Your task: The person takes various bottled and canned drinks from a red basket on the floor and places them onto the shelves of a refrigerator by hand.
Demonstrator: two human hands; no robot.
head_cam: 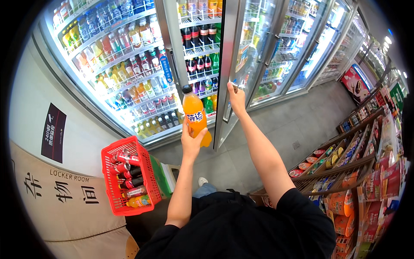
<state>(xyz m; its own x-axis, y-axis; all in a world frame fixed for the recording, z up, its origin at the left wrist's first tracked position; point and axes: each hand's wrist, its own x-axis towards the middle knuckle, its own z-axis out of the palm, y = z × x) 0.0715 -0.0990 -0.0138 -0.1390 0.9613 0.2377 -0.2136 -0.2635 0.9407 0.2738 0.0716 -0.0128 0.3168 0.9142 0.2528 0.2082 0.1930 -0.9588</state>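
In my left hand is a plastic bottle of orange soda with a black cap, held upright around its lower half. My right hand grips the metal handle of a glass refrigerator door, which stands swung open. Behind the bottle, drinks fill the wire shelves of the lit cooler, dark cola bottles among them. To the left of my left forearm, a red plastic basket holds several red cans, dark bottles and an orange drink bottle.
More glass-door coolers run along the wall to the right. Snack shelves with packets and tubs stand close by my right arm. A green and white box adjoins the basket. Grey floor tiles lie between coolers and shelves.
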